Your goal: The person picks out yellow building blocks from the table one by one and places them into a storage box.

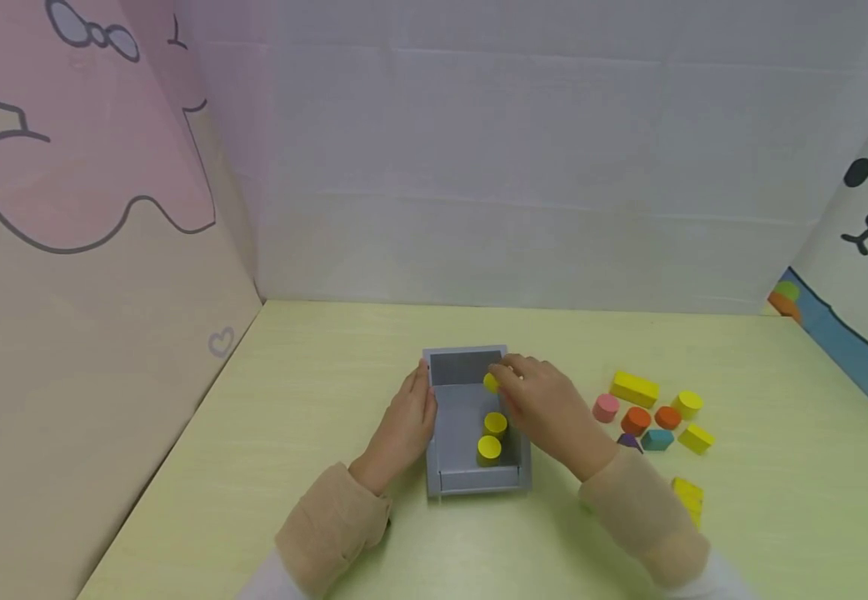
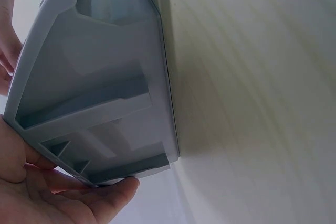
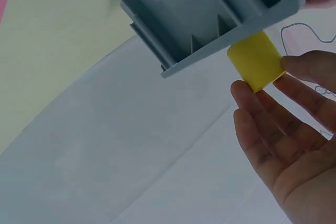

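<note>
A grey plastic bin (image 1: 456, 425) sits on the table, with two yellow cylinder blocks standing inside along its right side, one (image 1: 495, 424) behind the other (image 1: 489, 451). My left hand (image 1: 404, 421) holds the bin's left side; in the left wrist view its fingers (image 2: 113, 195) curl at the far corner of the rim. Between thumb and fingertips, my right hand (image 1: 554, 408) pinches another yellow cylinder block (image 3: 257, 61) at the bin's far right rim. The right wrist view shows this block's lower end hidden behind the rim.
To the right of the bin lie loose blocks: a long yellow one (image 1: 634, 389), a yellow cylinder (image 1: 687, 405), a pink cylinder (image 1: 606, 407), two orange cylinders (image 1: 636, 420), a teal block (image 1: 657, 440), a partly hidden purple piece (image 1: 630, 442) and more yellow blocks (image 1: 696, 439). White sheeting (image 1: 524, 183) stands behind the table.
</note>
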Available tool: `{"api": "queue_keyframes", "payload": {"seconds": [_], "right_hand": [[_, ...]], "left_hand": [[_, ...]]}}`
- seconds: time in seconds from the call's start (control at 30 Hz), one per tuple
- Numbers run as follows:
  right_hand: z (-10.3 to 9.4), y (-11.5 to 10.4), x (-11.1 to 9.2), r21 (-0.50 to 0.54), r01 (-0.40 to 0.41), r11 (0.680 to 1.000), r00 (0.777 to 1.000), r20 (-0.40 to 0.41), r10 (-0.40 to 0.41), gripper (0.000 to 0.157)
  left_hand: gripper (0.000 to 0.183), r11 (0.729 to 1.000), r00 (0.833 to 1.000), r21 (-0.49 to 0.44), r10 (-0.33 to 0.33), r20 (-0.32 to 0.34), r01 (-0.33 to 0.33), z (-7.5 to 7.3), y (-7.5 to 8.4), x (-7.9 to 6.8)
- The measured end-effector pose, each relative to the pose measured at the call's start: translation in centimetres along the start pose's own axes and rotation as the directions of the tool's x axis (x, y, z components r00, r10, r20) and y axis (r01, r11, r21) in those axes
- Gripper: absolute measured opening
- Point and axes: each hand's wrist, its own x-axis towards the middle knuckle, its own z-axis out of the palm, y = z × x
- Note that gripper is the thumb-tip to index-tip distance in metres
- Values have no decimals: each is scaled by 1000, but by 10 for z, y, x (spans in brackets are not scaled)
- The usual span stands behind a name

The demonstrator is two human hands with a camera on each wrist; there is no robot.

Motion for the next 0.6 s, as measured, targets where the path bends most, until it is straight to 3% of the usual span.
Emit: {"api": "queue_keyframes", "payload": {"seconds": [0.27, 0.6], "right_hand": [[12, -10, -1, 5, 93, 996, 996, -14, -93, 28], [27, -17, -3, 21, 131, 991, 991, 36, -132, 27]], "left_hand": [[51, 1000, 1000, -12, -5, -5, 5, 0, 0, 0], [50, 1000, 1000, -1, -18, -2, 18, 1, -1, 0]]}}
